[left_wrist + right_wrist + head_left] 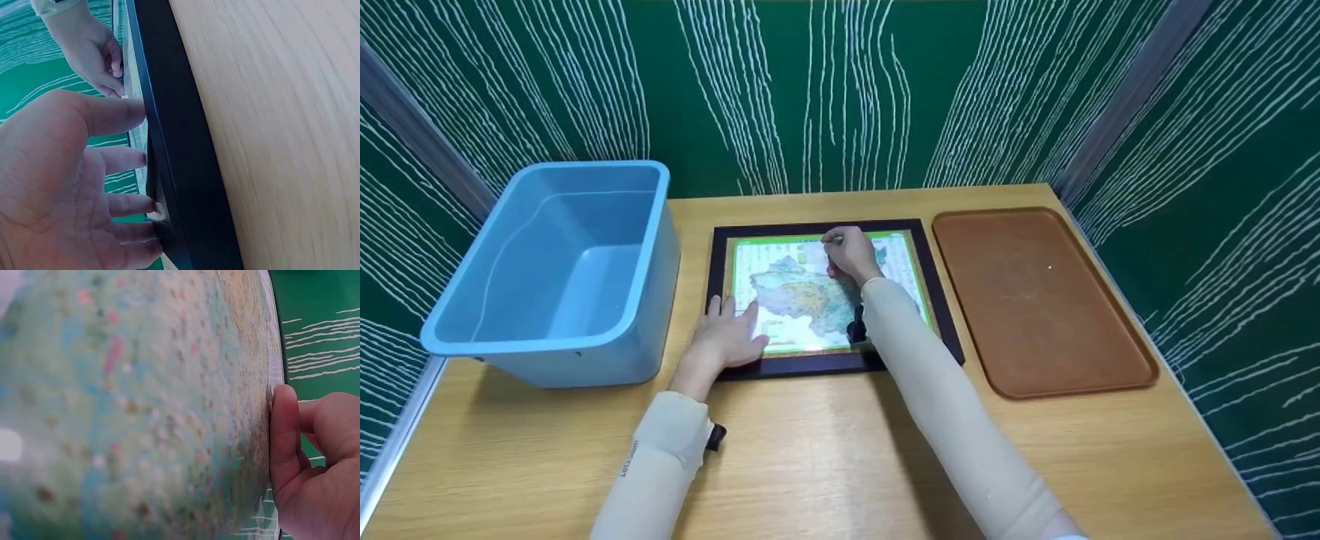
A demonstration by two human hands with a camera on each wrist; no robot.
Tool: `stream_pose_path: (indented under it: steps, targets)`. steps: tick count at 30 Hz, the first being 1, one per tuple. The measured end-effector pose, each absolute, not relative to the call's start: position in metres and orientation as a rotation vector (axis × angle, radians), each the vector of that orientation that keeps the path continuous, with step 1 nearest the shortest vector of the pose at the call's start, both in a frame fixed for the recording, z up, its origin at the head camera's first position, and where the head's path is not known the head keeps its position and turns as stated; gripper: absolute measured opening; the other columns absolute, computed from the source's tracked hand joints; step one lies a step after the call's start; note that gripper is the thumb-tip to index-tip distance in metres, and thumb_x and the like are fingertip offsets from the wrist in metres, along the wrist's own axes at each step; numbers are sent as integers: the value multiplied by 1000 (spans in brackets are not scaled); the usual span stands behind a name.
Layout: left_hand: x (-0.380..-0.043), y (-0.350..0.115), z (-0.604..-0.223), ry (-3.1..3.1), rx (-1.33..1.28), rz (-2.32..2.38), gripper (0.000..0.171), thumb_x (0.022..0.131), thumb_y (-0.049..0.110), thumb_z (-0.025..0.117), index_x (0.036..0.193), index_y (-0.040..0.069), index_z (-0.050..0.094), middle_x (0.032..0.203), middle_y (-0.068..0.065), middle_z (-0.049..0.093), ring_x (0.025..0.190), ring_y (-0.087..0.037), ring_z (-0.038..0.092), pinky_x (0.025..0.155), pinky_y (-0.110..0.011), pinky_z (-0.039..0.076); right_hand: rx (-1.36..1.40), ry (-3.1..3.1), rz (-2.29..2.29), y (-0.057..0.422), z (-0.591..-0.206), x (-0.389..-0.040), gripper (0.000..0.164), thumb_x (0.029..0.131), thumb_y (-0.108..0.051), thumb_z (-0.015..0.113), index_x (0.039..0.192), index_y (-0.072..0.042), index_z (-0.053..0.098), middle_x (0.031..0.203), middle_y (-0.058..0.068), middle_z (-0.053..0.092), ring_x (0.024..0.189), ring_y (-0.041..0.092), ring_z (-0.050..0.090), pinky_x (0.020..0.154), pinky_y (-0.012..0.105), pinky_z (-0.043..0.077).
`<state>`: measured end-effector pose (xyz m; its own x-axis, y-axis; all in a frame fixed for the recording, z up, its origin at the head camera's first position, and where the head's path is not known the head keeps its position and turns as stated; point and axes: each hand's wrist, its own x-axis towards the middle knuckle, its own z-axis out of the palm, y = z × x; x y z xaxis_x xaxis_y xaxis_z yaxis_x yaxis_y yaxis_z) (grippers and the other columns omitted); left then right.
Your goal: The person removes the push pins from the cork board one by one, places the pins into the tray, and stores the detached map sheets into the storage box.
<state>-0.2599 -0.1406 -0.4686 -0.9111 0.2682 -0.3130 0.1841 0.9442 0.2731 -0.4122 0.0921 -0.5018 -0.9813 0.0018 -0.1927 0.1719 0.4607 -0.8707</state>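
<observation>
Overhead, the black-framed map puzzle point(825, 296) lies mid-table between a blue plastic tub point(562, 270) and a brown tray point(1035, 300), with bare wooden table point(825, 457) in front. The left hand point(727, 334) lies flat on the frame's near-left corner, fingers spread; the right hand point(851, 251) curls at the map's far edge, pinching something small — I cannot tell what.

From the left wrist, straight fingers point(121, 115) meet the frame point(180, 169).

From the right wrist, one fingertip point(284, 430) presses the blurred map point(140, 405); no lettering is legible.

Left hand point(727, 336) flat; right hand point(851, 253) fingers curled.
</observation>
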Motion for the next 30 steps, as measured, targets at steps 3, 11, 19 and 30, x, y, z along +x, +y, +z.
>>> stream_pose_path:
  steps: [3, 11, 19, 30]
  targets:
    - [-260, -141, -468, 2747, 329, 343, 71, 104, 43, 45, 162, 7, 24, 162, -35, 12, 149, -54, 2, 118, -65, 11, 159, 2538, -1554, 92, -501, -413, 16, 102, -14, 59, 111, -15, 72, 74, 10, 67, 51, 18, 58, 47, 29, 49]
    - [-262, -142, -470, 2735, 318, 343, 72, 104, 45, 44, 162, 9, 21, 163, -34, 9, 149, -53, 0, 118, -65, 11, 150, 2499, -1627, 92, -501, -411, 16, 102, -13, 60, 112, -12, 72, 77, 12, 67, 52, 18, 59, 48, 30, 50]
    - [-260, -141, -469, 2763, 373, 278, 71, 104, 44, 46, 161, 7, 26, 160, -37, 15, 148, -55, 7, 118, -64, 15, 200, 2436, -1648, 96, -502, -413, 12, 101, -12, 61, 109, -9, 70, 86, 12, 68, 53, 17, 61, 50, 29, 52]
    - [-260, -141, -470, 2757, 340, 310, 71, 104, 45, 46, 161, 8, 26, 162, -35, 14, 149, -54, 5, 118, -64, 14, 296, 2455, -1559, 92, -502, -418, 11, 102, -14, 60, 108, -15, 69, 94, 9, 68, 60, 19, 64, 52, 29, 54]
